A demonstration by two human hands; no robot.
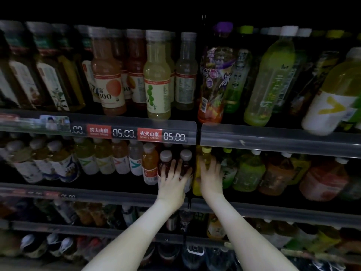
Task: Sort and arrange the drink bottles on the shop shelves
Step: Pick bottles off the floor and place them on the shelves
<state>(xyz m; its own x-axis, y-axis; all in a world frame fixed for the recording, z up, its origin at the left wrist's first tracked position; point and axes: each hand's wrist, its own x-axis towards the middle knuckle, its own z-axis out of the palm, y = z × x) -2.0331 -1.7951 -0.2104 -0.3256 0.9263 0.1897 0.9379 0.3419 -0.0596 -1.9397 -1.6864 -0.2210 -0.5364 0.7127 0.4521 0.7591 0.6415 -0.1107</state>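
- An orange drink bottle point(149, 163) stands on the middle shelf point(97, 189), at 9 o'clock from the left hand.
- The left hand point(172, 180) rests on two dark red bottles point(166, 156), its fingers point(172, 167) spread.
- The right hand point(212, 178), at 3 o'clock from the left, rests on a yellow-capped bottle point(205, 153), fingers spread.
- Green bottles point(248, 171) stand at 3 o'clock from the right hand.

Lighting dim, and the band at 12 o'clock is black. Dark shelf tiers point(273, 209) stack downward, each fronted by a clear price rail point(273, 137). Red-and-black price tags point(150, 134) at 9 o'clock read 05.00.
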